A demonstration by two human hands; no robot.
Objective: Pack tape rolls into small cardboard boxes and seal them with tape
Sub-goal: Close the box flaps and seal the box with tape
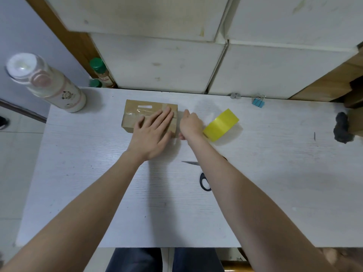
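Observation:
A small brown cardboard box [137, 112] lies closed on the white table [98, 193], with a strip of clear tape along its top seam. My left hand [153, 132] lies flat on the box's right half, fingers straight. My right hand [190, 124] is at the box's right end, fingers against that side; whether it pinches tape there is hidden. A yellow tape roll [221, 124] lies tilted on the table just right of my right hand.
Black-handled scissors [204, 179] lie under my right forearm. A white bottle [47, 83] stands at the back left, green-capped bottles [99, 72] behind it. A blue binder clip [258, 102] and a dark object [341, 130] sit at the right. White cabinets [176, 61] back the table.

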